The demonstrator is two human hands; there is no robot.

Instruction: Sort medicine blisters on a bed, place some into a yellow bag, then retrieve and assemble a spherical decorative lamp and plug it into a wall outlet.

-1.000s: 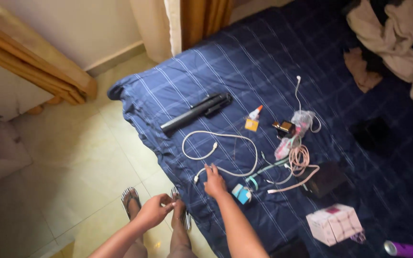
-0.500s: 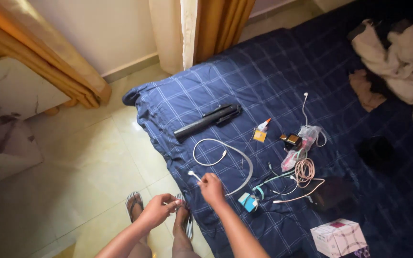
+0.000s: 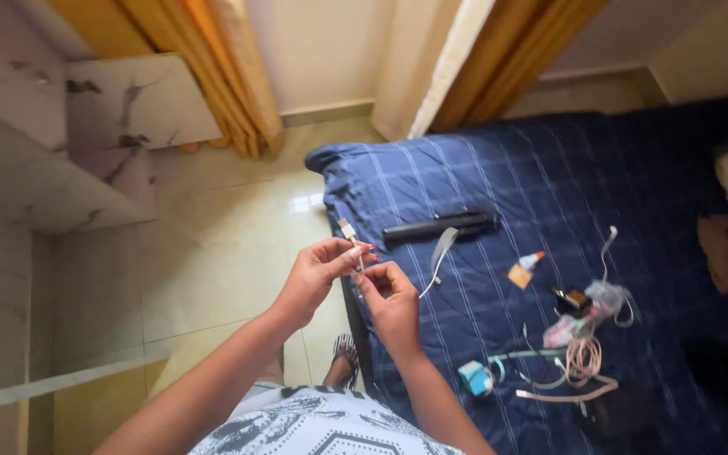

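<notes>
White cable [image 3: 441, 253] hangs in the centre of the frame, raised above the edge of the bed [image 3: 634, 168], its plug end poking up at the left hand's fingertips. The left hand [image 3: 318, 274] comes in from the lower left, forearm angled upward, its grip pinched shut on the cable near that plug. The right hand [image 3: 393, 307] sits just below and to the right, fingers curled together around the same cable. A black folded tripod [image 3: 440, 227] lies on the bed behind the hands.
</notes>
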